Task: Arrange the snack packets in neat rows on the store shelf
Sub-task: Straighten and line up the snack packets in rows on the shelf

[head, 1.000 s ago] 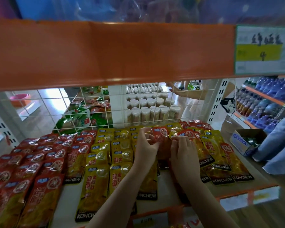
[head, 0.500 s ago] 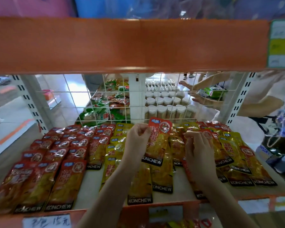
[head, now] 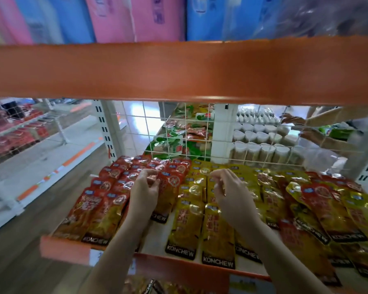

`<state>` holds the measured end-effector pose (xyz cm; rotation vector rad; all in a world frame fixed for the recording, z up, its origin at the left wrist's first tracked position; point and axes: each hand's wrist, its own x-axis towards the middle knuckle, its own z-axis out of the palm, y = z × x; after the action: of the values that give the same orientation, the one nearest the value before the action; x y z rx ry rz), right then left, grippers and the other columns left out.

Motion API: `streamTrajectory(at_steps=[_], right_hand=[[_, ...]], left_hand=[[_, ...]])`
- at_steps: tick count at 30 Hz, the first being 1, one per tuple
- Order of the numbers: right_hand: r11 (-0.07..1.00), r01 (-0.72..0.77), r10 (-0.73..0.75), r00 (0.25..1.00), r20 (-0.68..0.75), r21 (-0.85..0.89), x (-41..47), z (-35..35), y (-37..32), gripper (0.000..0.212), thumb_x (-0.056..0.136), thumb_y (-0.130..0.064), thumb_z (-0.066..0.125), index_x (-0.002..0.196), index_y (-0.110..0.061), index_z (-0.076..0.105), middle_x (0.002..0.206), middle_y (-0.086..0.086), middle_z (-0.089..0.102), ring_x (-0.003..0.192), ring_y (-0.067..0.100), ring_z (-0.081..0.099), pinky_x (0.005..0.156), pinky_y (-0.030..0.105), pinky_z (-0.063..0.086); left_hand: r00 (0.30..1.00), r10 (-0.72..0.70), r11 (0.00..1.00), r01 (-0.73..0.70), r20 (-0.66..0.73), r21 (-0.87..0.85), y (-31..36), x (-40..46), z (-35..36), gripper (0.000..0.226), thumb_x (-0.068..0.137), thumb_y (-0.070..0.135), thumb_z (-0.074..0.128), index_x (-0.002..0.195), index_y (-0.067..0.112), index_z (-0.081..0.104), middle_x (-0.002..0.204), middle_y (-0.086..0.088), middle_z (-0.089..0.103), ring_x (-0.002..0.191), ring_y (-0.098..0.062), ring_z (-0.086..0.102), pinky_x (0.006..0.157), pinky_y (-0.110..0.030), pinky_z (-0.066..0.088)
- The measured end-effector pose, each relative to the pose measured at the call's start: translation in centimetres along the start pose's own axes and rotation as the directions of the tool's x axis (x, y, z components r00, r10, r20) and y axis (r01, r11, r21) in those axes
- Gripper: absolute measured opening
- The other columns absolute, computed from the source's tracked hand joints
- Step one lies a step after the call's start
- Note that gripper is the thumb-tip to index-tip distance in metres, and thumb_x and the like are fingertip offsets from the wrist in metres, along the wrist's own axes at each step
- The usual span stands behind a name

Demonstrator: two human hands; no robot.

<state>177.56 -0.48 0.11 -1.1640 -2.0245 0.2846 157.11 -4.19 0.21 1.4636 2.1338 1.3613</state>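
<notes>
The shelf (head: 153,247) is white with an orange front lip and carries flat KONCHEW snack packets. Red packets (head: 113,187) lie in rows at the left, yellow packets (head: 188,221) in the middle, and a mixed red and yellow heap (head: 327,211) at the right. My left hand (head: 143,193) grips a red-topped packet (head: 171,187) by its upper edge, at the right border of the red rows. My right hand (head: 229,195) hovers over the yellow packets with loosely curled fingers, and I see nothing in it.
The orange beam of the upper shelf (head: 179,68) hangs low across the view, with pink and blue packs above it. A wire mesh (head: 200,134) backs the shelf. Behind it are green packets, white cups and another person's hands (head: 306,132). Aisle floor lies left.
My left hand has carried the red-topped packet left from the mixed heap to the red rows. My right hand has lifted off the packets and followed to the left.
</notes>
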Motion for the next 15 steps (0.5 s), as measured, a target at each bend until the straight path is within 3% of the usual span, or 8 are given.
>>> streamTrajectory(at_steps=[4, 6, 8, 11, 15], right_hand=[[0.999, 0.026, -0.025, 0.999, -0.029, 0.027, -0.7, 1.0, 1.0, 0.017, 0.093, -0.009, 0.05, 0.103, -0.016, 0.063, 0.1, -0.007, 0.063, 0.09, 0.01, 0.061, 0.072, 0.027, 0.051], [0.999, 0.033, -0.031, 0.999, -0.042, 0.033, -1.0, 0.7, 1.4, 0.018, 0.093, -0.009, 0.049, 0.102, -0.016, 0.063, 0.1, -0.009, 0.063, 0.089, 0.007, 0.06, 0.072, 0.026, 0.051], [0.999, 0.046, -0.045, 0.997, -0.061, 0.029, -1.1, 0.4, 1.8, 0.021, 0.091, -0.012, 0.046, 0.102, -0.016, 0.064, 0.098, -0.01, 0.062, 0.088, 0.006, 0.059, 0.071, 0.023, 0.05], [0.998, 0.062, -0.06, 0.996, -0.07, 0.026, -1.2, 0.3, 2.1, 0.02, 0.09, -0.006, 0.049, 0.1, -0.014, 0.064, 0.097, -0.008, 0.063, 0.088, 0.008, 0.06, 0.07, 0.02, 0.048], [0.988, 0.151, -0.153, 0.986, -0.069, -0.031, -1.2, 0.4, 2.1, 0.021, 0.088, -0.009, 0.045, 0.098, -0.012, 0.064, 0.093, -0.005, 0.063, 0.084, 0.012, 0.062, 0.062, 0.032, 0.055]], left_hand=[[1.0, 0.027, 0.995, -0.027, 0.01, 0.096, -0.7, 0.2, 0.0, 0.027, 0.092, 0.005, 0.054, 0.118, 0.007, 0.059, 0.106, -0.006, 0.064, 0.076, -0.007, 0.053, 0.056, -0.006, 0.044], [0.999, 0.039, 0.99, -0.04, 0.01, 0.137, -0.9, 0.1, 0.3, 0.027, 0.091, 0.004, 0.054, 0.117, 0.01, 0.061, 0.112, -0.009, 0.065, 0.084, -0.011, 0.059, 0.071, -0.014, 0.049], [0.998, 0.055, 0.981, -0.054, -0.002, 0.184, -0.9, 0.0, 0.8, 0.028, 0.091, 0.001, 0.053, 0.115, 0.009, 0.064, 0.114, -0.012, 0.064, 0.102, -0.02, 0.059, 0.086, -0.018, 0.041], [0.996, 0.089, 0.969, -0.089, 0.011, 0.231, -0.6, -0.3, 1.3, 0.029, 0.091, 0.002, 0.051, 0.118, 0.008, 0.063, 0.115, -0.011, 0.062, 0.106, -0.021, 0.056, 0.087, -0.014, 0.034], [0.991, 0.125, 0.95, -0.135, 0.053, 0.282, -0.7, -0.9, 1.7, 0.03, 0.094, 0.011, 0.05, 0.123, 0.012, 0.059, 0.115, -0.007, 0.059, 0.105, -0.018, 0.055, 0.083, -0.015, 0.037]])
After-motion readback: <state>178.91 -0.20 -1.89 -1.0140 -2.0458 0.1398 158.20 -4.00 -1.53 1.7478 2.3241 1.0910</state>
